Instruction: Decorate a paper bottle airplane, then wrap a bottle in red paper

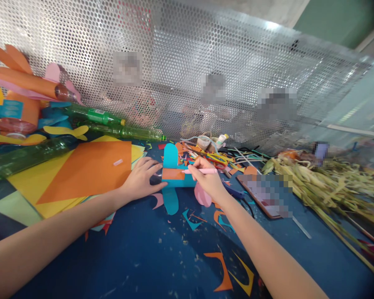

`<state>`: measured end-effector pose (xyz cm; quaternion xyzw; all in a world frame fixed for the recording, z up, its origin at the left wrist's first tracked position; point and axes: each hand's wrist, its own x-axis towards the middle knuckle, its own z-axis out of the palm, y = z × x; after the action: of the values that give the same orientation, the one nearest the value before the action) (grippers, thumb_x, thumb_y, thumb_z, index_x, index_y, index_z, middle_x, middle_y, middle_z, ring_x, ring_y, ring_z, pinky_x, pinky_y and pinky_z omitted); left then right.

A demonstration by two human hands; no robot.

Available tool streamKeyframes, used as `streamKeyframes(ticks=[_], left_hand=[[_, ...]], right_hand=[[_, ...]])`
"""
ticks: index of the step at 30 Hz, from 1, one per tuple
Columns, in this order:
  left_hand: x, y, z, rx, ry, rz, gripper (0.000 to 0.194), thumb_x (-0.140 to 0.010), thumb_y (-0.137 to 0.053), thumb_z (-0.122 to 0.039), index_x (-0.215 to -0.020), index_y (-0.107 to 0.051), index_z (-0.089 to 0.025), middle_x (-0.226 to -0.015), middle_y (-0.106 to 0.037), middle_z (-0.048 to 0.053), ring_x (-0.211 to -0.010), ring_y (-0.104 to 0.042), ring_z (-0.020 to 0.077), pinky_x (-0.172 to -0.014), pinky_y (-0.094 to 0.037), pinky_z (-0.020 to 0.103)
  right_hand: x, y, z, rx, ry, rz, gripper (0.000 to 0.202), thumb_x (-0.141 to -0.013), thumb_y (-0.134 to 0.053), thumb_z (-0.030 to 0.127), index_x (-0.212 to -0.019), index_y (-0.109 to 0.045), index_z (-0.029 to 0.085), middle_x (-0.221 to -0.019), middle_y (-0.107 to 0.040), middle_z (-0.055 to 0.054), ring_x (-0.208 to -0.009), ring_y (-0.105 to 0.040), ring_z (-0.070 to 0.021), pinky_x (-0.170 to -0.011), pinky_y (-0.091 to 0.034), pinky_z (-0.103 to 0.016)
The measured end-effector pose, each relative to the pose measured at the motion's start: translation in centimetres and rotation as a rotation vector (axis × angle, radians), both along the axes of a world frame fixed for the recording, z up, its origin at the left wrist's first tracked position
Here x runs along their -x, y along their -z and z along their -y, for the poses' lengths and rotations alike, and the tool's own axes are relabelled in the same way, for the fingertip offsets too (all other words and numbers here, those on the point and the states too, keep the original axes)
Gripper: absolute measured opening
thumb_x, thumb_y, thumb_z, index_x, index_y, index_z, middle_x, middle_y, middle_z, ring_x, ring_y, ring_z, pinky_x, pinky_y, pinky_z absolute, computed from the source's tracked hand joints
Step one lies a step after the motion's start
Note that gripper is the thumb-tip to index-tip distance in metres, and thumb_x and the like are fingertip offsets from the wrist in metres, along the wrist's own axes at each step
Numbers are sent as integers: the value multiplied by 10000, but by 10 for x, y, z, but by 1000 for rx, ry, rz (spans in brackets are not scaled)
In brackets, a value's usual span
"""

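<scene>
Head view, both hands at mid-tabletop (149, 257), dark blue and littered with paper offcuts. Work piece: a teal paper-wrapped piece (174, 176) with an orange band (173, 174) across it, one rounded teal flap pointing away from the person and one toward them, so its paper wings run near–far while the wrapped body lies left–right between the hands. Left hand (141, 180) rests flat, fingers spread and extended, fingertips pressing the piece's left end; nothing is gripped in it. Right hand (207, 178) has its fingers closed around a pink pen (201, 170), held nearly horizontal with the tip aimed left, at or just above the orange band; contact cannot be confirmed. The piece thus sits directly between the two hands, the pen tip closer to it than the right palm. A pink paper cutout (202, 196) lies just under the right wrist. Left of the hands: stacked orange sheet (90, 170) over yellow sheets (28, 178); green plastic bottles (112, 122) behind, against the perforated metal screen (205, 54). Dried husks (324, 182) well to the right.
</scene>
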<state>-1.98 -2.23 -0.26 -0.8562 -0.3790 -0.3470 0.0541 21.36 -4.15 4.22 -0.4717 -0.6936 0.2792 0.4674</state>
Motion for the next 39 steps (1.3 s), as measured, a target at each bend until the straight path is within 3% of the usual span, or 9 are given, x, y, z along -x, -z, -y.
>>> streamKeyframes(ticks=[15, 39], left_hand=[[0, -1, 0, 11, 4, -3, 443, -771, -608, -494, -1101, -599, -199, -1088, -614, 102, -1070, -475, 296, -938, -398, 490], [0, 0, 0, -14, -4, -6, 446, -780, -603, -496, -1088, -595, -174, -1081, -614, 101, -1066, -465, 290, -947, -398, 472]], right_hand=[[2, -1, 2, 39, -76, 4, 270, -835, -568, 360, -644, -438, 222, -506, -517, 63, -498, -527, -121, -633, -458, -276], [3, 2, 1, 14, -80, -24, 255, -847, -570, 349, -669, -444, 217, -520, -515, 60, -521, -548, -118, -617, -461, -259]])
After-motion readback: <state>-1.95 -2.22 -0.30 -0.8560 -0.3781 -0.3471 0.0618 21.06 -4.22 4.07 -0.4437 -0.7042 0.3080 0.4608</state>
